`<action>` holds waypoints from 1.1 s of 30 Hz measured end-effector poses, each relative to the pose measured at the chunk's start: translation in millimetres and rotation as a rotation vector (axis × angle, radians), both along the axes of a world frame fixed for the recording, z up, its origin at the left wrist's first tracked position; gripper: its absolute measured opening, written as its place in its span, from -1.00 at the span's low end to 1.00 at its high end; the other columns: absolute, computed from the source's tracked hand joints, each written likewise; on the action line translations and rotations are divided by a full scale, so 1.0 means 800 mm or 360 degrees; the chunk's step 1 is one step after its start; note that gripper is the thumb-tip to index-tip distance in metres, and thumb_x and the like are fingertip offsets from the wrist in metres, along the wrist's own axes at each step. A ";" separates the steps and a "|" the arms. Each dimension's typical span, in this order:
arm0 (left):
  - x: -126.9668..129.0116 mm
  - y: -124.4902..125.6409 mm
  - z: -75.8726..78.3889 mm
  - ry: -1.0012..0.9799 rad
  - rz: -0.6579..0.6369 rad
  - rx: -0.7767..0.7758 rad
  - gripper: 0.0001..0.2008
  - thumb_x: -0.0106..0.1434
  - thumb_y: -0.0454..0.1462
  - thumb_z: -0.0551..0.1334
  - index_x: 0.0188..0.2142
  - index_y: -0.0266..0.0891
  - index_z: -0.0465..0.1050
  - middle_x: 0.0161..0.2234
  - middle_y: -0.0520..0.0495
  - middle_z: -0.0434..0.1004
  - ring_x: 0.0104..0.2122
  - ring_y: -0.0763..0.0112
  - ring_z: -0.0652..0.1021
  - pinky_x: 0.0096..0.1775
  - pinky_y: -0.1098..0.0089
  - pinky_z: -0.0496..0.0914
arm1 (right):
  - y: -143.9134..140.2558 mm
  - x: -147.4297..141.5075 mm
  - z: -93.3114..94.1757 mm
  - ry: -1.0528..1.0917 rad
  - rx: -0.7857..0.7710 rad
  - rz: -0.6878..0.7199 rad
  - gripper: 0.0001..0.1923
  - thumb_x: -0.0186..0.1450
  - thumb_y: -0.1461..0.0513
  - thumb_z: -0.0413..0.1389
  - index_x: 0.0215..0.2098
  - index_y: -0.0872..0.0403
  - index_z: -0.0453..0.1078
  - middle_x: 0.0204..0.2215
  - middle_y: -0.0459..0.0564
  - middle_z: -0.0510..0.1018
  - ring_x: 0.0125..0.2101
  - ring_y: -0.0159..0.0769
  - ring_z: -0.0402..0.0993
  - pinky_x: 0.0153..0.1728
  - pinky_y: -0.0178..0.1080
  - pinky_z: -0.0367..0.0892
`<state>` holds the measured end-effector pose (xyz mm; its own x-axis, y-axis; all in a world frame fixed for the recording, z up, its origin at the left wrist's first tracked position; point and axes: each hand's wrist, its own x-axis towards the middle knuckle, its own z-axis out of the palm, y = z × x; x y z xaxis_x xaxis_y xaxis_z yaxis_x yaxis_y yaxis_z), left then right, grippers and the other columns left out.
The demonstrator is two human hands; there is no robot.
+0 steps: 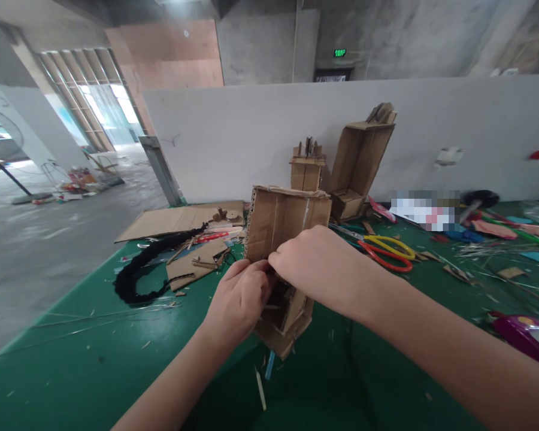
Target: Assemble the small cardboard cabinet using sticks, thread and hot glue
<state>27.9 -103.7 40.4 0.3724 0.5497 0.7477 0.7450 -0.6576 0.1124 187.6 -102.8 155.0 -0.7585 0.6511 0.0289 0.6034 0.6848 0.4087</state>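
A brown cardboard model (282, 230), box-shaped with open compartments, is held up over the green table (85, 365). My left hand (238, 302) grips its lower left side, fingers curled into an opening. My right hand (317, 266) comes in from the right and pinches the model's front at mid height, next to my left fingertips. The model's lower end (285, 332) hangs below both hands. What my fingertips pinch is hidden.
Two more cardboard models (308, 167) (359, 161) stand against a white partition. Scissors with red and yellow handles (388, 251) lie to the right among scraps. A black fuzzy cord (148, 263) and flat cardboard pieces (179, 221) lie to the left. A purple object (525, 338) sits far right.
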 end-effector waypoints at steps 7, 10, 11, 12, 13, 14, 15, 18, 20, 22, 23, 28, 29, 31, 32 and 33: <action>0.001 -0.001 0.001 0.0064 -0.0006 0.0074 -0.76 0.21 -0.46 0.06 -0.53 -0.17 0.17 -0.40 -0.02 0.53 -0.34 0.39 0.49 -0.23 0.32 0.34 | 0.000 0.002 -0.001 -0.0073 0.0068 0.0076 -0.86 0.14 0.46 0.09 -0.41 0.13 0.39 -0.52 -0.06 0.52 -0.55 -0.33 0.43 -0.63 -0.31 -0.03; 0.001 -0.003 0.002 0.0096 -0.0018 0.0110 -0.78 0.24 -0.44 0.08 -0.51 -0.18 0.18 -0.35 -0.04 0.54 -0.28 0.37 0.50 -0.20 0.31 0.33 | -0.001 0.004 -0.001 -0.0086 0.0085 0.0050 -0.87 0.15 0.45 0.09 -0.41 0.14 0.36 -0.53 -0.06 0.50 -0.54 -0.31 0.44 -0.64 -0.30 -0.05; 0.001 -0.003 0.002 0.0107 -0.0018 0.0117 -0.79 0.24 -0.44 0.08 -0.50 -0.18 0.18 -0.33 -0.04 0.55 -0.27 0.37 0.51 -0.19 0.30 0.33 | -0.001 0.004 -0.001 -0.0091 0.0084 0.0041 -0.87 0.15 0.45 0.09 -0.41 0.14 0.35 -0.53 -0.06 0.49 -0.53 -0.31 0.44 -0.64 -0.30 -0.05; 0.001 -0.003 0.002 0.0113 -0.0018 0.0124 -0.79 0.24 -0.44 0.07 -0.49 -0.18 0.19 -0.32 -0.05 0.55 -0.27 0.37 0.51 -0.19 0.29 0.33 | -0.001 0.005 -0.001 -0.0094 0.0084 0.0034 -0.88 0.14 0.45 0.09 -0.41 0.14 0.35 -0.54 -0.06 0.49 -0.53 -0.30 0.45 -0.64 -0.29 -0.06; 0.001 -0.003 0.002 0.0120 -0.0018 0.0126 -0.79 0.25 -0.44 0.07 -0.49 -0.19 0.19 -0.32 -0.05 0.55 -0.26 0.37 0.51 -0.18 0.28 0.33 | 0.000 0.005 -0.002 -0.0096 0.0085 0.0032 -0.88 0.14 0.45 0.09 -0.41 0.14 0.34 -0.54 -0.06 0.48 -0.53 -0.30 0.45 -0.64 -0.29 -0.06; 0.001 -0.003 0.002 0.0125 -0.0016 0.0128 -0.79 0.25 -0.45 0.07 -0.48 -0.19 0.20 -0.33 -0.04 0.55 -0.27 0.37 0.52 -0.17 0.28 0.33 | 0.000 0.005 -0.002 -0.0094 0.0093 0.0033 -0.88 0.13 0.45 0.09 -0.41 0.14 0.33 -0.54 -0.06 0.48 -0.53 -0.30 0.45 -0.64 -0.29 -0.06; 0.001 -0.002 0.002 0.0130 -0.0012 0.0128 -0.79 0.25 -0.45 0.07 -0.49 -0.19 0.20 -0.33 -0.04 0.55 -0.27 0.38 0.52 -0.17 0.28 0.33 | 0.000 0.006 -0.002 -0.0090 0.0104 0.0038 -0.88 0.13 0.45 0.10 -0.41 0.14 0.33 -0.55 -0.06 0.48 -0.53 -0.30 0.45 -0.64 -0.29 -0.06; 0.002 -0.002 0.003 0.0138 -0.0004 0.0144 -0.80 0.25 -0.45 0.07 -0.48 -0.19 0.21 -0.33 -0.05 0.55 -0.27 0.38 0.54 -0.16 0.28 0.33 | -0.001 0.006 -0.003 -0.0086 0.0121 0.0044 -0.87 0.11 0.45 0.11 -0.41 0.14 0.32 -0.55 -0.06 0.48 -0.54 -0.31 0.45 -0.64 -0.30 -0.06; 0.003 -0.003 0.004 0.0128 -0.0028 0.0193 -0.83 0.25 -0.45 0.07 -0.44 -0.20 0.23 -0.30 -0.08 0.56 -0.25 0.37 0.54 -0.16 0.27 0.33 | -0.002 0.006 -0.003 -0.0091 0.0122 0.0039 -0.86 0.13 0.46 0.09 -0.42 0.13 0.31 -0.55 -0.06 0.48 -0.54 -0.31 0.45 -0.64 -0.31 -0.06; 0.003 -0.003 0.006 0.0130 -0.0047 0.0244 -0.86 0.25 -0.45 0.06 -0.39 -0.21 0.23 -0.27 -0.11 0.56 -0.23 0.35 0.54 -0.16 0.26 0.34 | -0.003 0.006 -0.001 -0.0092 0.0119 0.0024 -0.86 0.14 0.47 0.07 -0.42 0.13 0.30 -0.55 -0.05 0.48 -0.53 -0.29 0.46 -0.64 -0.31 -0.07; 0.003 -0.003 0.006 0.0138 -0.0047 0.0266 -0.87 0.26 -0.45 0.06 -0.37 -0.21 0.23 -0.27 -0.12 0.56 -0.23 0.35 0.54 -0.16 0.26 0.34 | -0.003 0.006 -0.001 -0.0088 0.0125 0.0018 -0.85 0.15 0.47 0.06 -0.42 0.13 0.29 -0.55 -0.05 0.48 -0.53 -0.29 0.46 -0.65 -0.30 -0.08; 0.003 -0.003 0.007 0.0174 -0.0043 0.0346 -0.88 0.27 -0.45 0.07 -0.34 -0.22 0.20 -0.27 -0.16 0.55 -0.24 0.33 0.55 -0.17 0.26 0.35 | -0.004 0.007 -0.001 -0.0094 0.0162 0.0004 -0.84 0.13 0.47 0.07 -0.41 0.13 0.26 -0.53 -0.03 0.48 -0.53 -0.27 0.47 -0.67 -0.29 -0.11; 0.003 -0.003 0.007 0.0174 -0.0040 0.0344 -0.88 0.27 -0.45 0.06 -0.34 -0.22 0.20 -0.28 -0.16 0.55 -0.24 0.33 0.55 -0.17 0.26 0.35 | -0.005 0.007 -0.002 -0.0088 0.0173 0.0007 -0.85 0.13 0.47 0.07 -0.41 0.13 0.25 -0.54 -0.04 0.48 -0.54 -0.27 0.47 -0.67 -0.29 -0.11; 0.004 -0.003 0.006 0.0168 -0.0020 0.0335 -0.88 0.27 -0.45 0.05 -0.34 -0.22 0.22 -0.28 -0.15 0.55 -0.23 0.33 0.55 -0.17 0.26 0.35 | -0.005 0.009 -0.004 -0.0053 0.0211 0.0021 -0.85 0.14 0.46 0.06 -0.41 0.13 0.24 -0.54 -0.04 0.48 -0.55 -0.27 0.47 -0.67 -0.29 -0.12; 0.004 -0.003 0.006 0.0158 -0.0008 0.0339 -0.88 0.27 -0.45 0.05 -0.34 -0.22 0.22 -0.28 -0.14 0.56 -0.23 0.33 0.56 -0.16 0.25 0.35 | -0.005 0.010 -0.006 -0.0036 0.0228 0.0028 -0.85 0.15 0.46 0.06 -0.41 0.13 0.24 -0.54 -0.04 0.48 -0.56 -0.26 0.47 -0.67 -0.29 -0.11; 0.004 -0.003 0.006 0.0147 0.0001 0.0343 -0.89 0.27 -0.44 0.05 -0.34 -0.22 0.23 -0.29 -0.14 0.56 -0.24 0.33 0.56 -0.16 0.25 0.35 | -0.005 0.011 -0.007 -0.0018 0.0244 0.0030 -0.86 0.16 0.46 0.05 -0.40 0.12 0.24 -0.54 -0.04 0.48 -0.57 -0.26 0.47 -0.67 -0.29 -0.11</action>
<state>31.4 -106.0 44.8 0.4445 0.3813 0.8106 0.7461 -0.6584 -0.0994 196.7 -107.1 149.4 -0.7713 0.6254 0.1180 0.5857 0.6250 0.5161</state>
